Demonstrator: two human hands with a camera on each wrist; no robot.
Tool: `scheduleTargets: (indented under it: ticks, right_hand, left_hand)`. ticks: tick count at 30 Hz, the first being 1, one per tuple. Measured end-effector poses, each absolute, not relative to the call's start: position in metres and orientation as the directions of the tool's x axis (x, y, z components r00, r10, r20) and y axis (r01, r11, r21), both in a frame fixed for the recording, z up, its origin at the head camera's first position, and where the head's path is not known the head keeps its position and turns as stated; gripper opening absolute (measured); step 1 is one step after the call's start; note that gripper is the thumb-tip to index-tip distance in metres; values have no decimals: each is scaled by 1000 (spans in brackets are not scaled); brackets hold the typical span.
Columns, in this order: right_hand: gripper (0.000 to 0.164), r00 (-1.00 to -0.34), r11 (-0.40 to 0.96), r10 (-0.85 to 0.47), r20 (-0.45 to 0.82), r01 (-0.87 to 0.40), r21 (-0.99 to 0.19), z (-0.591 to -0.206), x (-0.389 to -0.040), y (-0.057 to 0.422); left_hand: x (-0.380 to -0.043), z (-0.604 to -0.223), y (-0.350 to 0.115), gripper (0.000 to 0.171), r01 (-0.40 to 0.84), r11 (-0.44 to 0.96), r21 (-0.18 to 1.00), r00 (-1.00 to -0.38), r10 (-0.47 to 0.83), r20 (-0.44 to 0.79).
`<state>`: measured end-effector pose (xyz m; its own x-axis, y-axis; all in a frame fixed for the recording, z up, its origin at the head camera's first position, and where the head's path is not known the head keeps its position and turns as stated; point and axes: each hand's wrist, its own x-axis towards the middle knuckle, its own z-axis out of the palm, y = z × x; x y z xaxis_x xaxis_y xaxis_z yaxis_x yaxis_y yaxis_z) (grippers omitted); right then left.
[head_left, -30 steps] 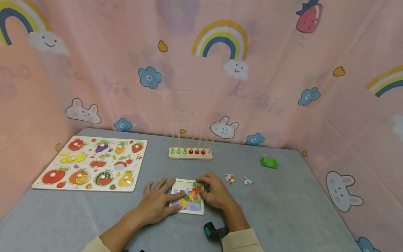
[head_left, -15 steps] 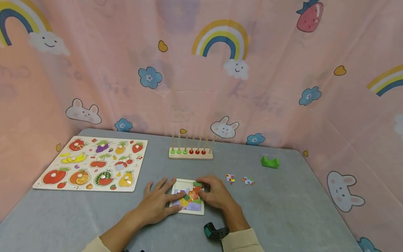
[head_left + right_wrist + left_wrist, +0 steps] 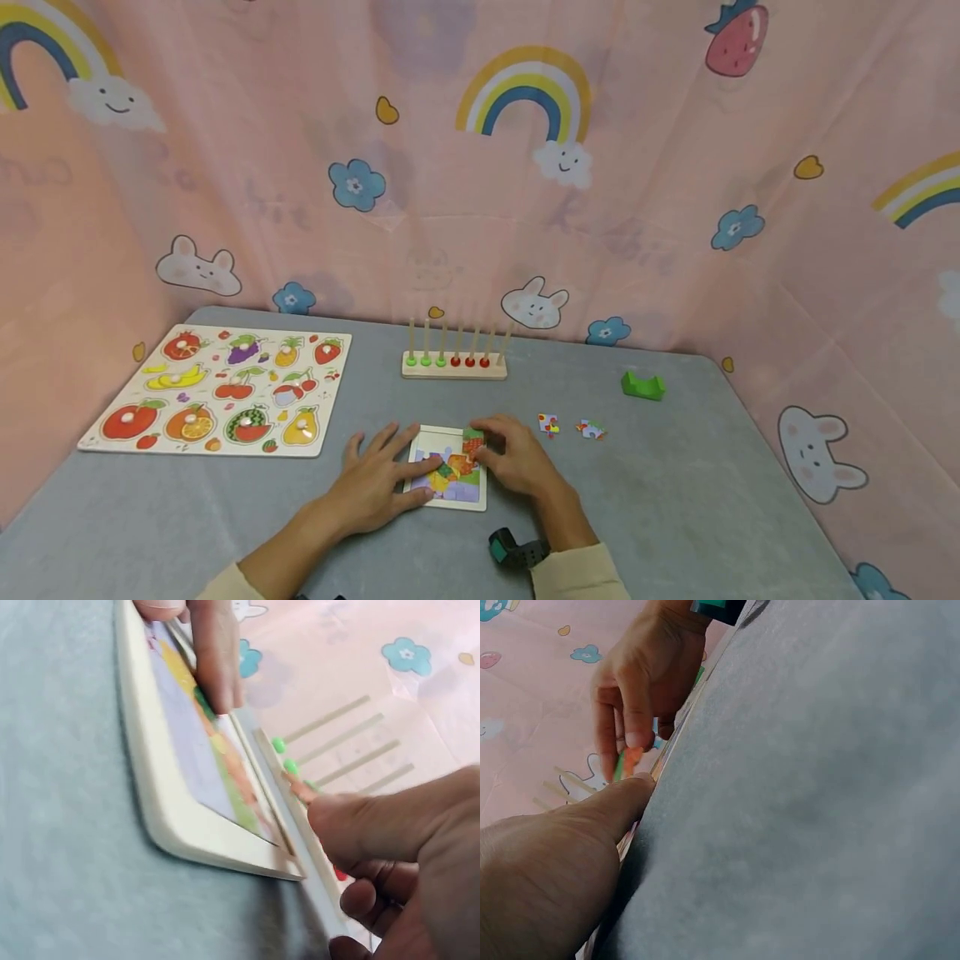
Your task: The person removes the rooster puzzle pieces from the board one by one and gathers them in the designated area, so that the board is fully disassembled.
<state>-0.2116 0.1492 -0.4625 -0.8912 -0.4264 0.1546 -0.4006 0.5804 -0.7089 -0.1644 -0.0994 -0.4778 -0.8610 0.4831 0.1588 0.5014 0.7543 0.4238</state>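
Observation:
A small jigsaw puzzle in a pale wooden frame (image 3: pixel 438 431) lies on the grey table. My left hand (image 3: pixel 371 492) rests on it from the left, fingers spread, with the index finger and thumb over the picture. At the frame's upper right corner, my right hand (image 3: pixel 517 458) pinches a green and red puzzle piece (image 3: pixel 472 442) between thumb and fingers. The left wrist view shows this piece (image 3: pixel 632 759) raised at the fingertips; in the right wrist view its orange edge (image 3: pixel 300 787) sticks out past the thumb. Joined pieces (image 3: pixel 199 742) fill the lower part of the frame.
Two loose puzzle pieces (image 3: pixel 548 425) lie to the right of my right hand. Behind are a peg stand (image 3: pixel 453 372) with green and red beads and a green block (image 3: pixel 642 386). A fruit knob board (image 3: pixel 341 400) lies left. A patterned pink curtain (image 3: pixel 660 250) backs the table.
My right hand has shifted slightly right, and the pinched piece has moved with it, away from the joined pieces. My left hand has stayed in place.

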Motion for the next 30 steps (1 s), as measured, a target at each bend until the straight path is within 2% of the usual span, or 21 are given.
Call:
scheduleTargets:
  ticks: [6, 30]
  right_hand:
    - [33, -893, 522, -424, 151, -377, -765, -445, -206, 158]
    - [35, -875, 455, -395, 279, -450, -768, -410, -212, 244]
  left_hand:
    - [-163, -479, -99, 46, 497, 759, 421, -862, 486, 142]
    - [-163, -478, -100, 46, 508, 745, 434, -858, 484, 173]
